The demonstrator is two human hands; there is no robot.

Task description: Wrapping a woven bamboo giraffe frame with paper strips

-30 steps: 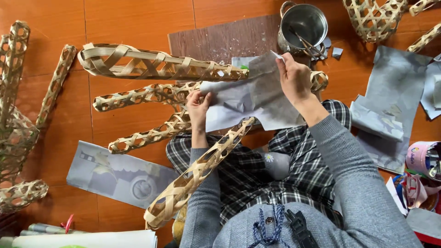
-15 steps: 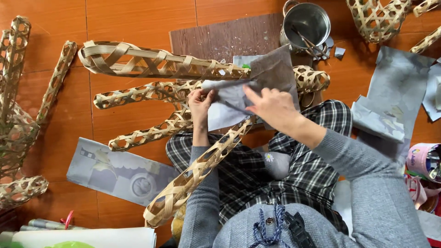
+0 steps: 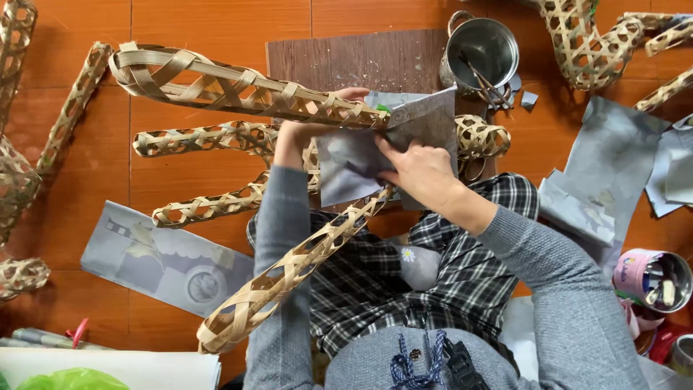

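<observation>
Since the earlier frame, our right hand (image 3: 422, 173) has come down off the top of the grey paper sheet (image 3: 375, 155) and now presses it flat against the woven bamboo frame (image 3: 289, 173); our left hand (image 3: 299, 137) has kept its place.

We note the orange tiled floor (image 3: 195, 40) carries everything, with bare room only along its top-left stretch. Bamboo pieces crowd the left edge (image 3: 22, 166) and the top-right corner (image 3: 585, 43). Loose grey sheets lie at the right (image 3: 599, 180) and a printed sheet at the lower left (image 3: 159, 260).

We record the frame's tubular arms fanning leftward from our lap. The uppermost arm (image 3: 238, 90) runs from upper left to the paper; the lowest arm (image 3: 303, 274) runs diagonally to the lower left, open end towards us.

The paper sits at the hub where the arms meet, above the dark board (image 3: 361, 61). Right grip: fingers spread, pressing the sheet. Left grip: closed on the frame and the sheet's left edge.

A steel pot (image 3: 484, 50) stands beyond the board; a pink tin (image 3: 650, 278) sits at right.
</observation>
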